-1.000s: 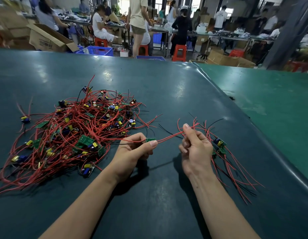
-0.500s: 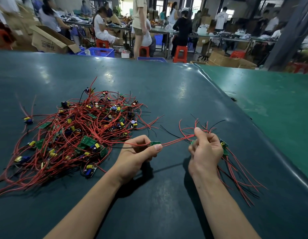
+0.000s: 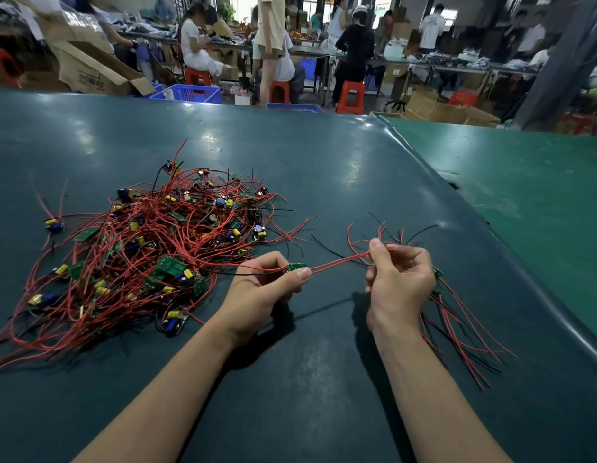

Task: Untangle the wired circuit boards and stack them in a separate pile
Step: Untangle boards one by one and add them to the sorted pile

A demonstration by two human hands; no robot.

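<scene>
A tangled heap of small green circuit boards with red and black wires (image 3: 163, 248) lies on the dark green table (image 3: 323, 168) to my left. My left hand (image 3: 260, 289) pinches one small green board (image 3: 297, 266) between thumb and fingers. Its red wires (image 3: 340, 261) stretch rightward to my right hand (image 3: 397, 282), which pinches them between thumb and forefinger. Under and behind my right hand lies a small separate pile of boards (image 3: 437, 279) whose red wires fan out toward the lower right.
The dark table's rounded right edge (image 3: 524, 289) meets a lighter green table (image 3: 530, 195). Beyond the far edge are cardboard boxes (image 3: 93, 71), a blue crate (image 3: 190, 93), red stools and several people at benches.
My right hand has slid to the right along the red wires and now sits over the small pile. My left hand holds the board in about the same place.
</scene>
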